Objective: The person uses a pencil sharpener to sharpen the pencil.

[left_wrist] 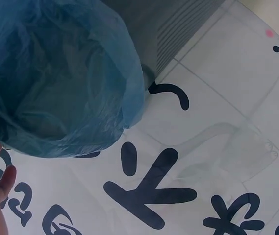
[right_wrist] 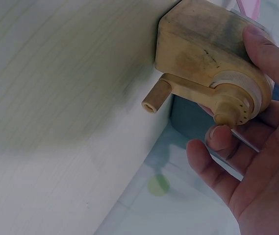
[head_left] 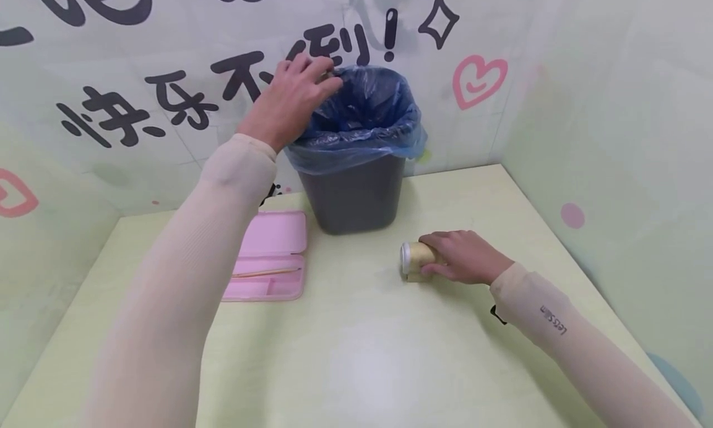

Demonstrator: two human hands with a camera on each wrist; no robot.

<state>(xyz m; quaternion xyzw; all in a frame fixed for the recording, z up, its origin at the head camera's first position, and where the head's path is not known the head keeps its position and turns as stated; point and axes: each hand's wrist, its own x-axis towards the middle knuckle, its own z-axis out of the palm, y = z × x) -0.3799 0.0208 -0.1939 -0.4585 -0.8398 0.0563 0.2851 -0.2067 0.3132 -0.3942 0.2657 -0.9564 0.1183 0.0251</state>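
My right hand (head_left: 462,255) grips a yellow crank pencil sharpener (head_left: 419,259) that sits on the table. In the right wrist view the thumb lies over the top of the sharpener (right_wrist: 203,44), fingers reach round behind, and the crank handle (right_wrist: 156,95) points away from the palm. My left hand (head_left: 295,94) is raised at the left rim of a dark grey bin (head_left: 356,193) lined with a blue bag (head_left: 362,146). Its fingers are bent, with a small pale bit by the thumb; I cannot tell whether they hold it.
An opened pink pencil case (head_left: 275,233) lies left of the bin with a pencil (head_left: 267,273) in its tray, partly hidden by my left sleeve. The bin stands at the table's back edge against a wall with black lettering (head_left: 239,72). Another wall (head_left: 601,137) borders the right side.
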